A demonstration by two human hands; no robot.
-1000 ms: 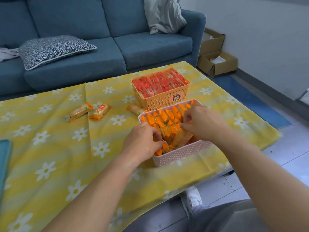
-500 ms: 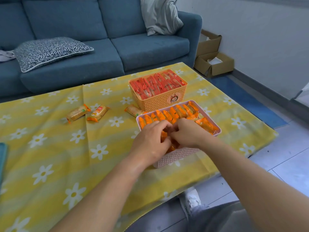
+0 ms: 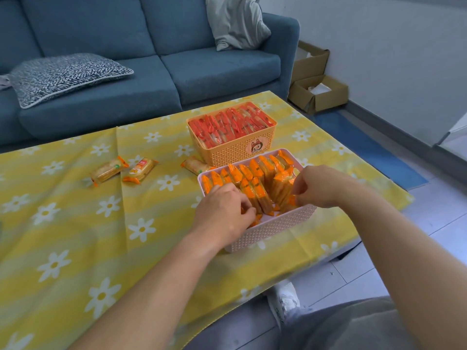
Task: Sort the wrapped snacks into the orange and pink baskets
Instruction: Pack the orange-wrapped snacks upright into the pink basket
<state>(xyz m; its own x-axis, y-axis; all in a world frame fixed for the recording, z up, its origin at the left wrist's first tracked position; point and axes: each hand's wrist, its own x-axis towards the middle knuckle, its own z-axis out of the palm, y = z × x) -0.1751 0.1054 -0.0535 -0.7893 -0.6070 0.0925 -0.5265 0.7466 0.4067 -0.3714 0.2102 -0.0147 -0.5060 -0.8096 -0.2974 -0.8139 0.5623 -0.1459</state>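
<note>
A blue sofa [image 3: 214, 72] stood behind the yellow-clothed worktop [image 3: 75, 236].
A patterned cushion [image 3: 65, 74] and a grey cushion [image 3: 235, 21] rested on it; open cardboard boxes [image 3: 318, 94] sat by the white wall [image 3: 391, 46], a blue mat [image 3: 374, 147] on the tiled floor [image 3: 442, 236].

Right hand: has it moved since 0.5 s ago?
Yes. The right hand has shifted rightward along the pink basket, from beside the left hand to the basket's right end.
</note>
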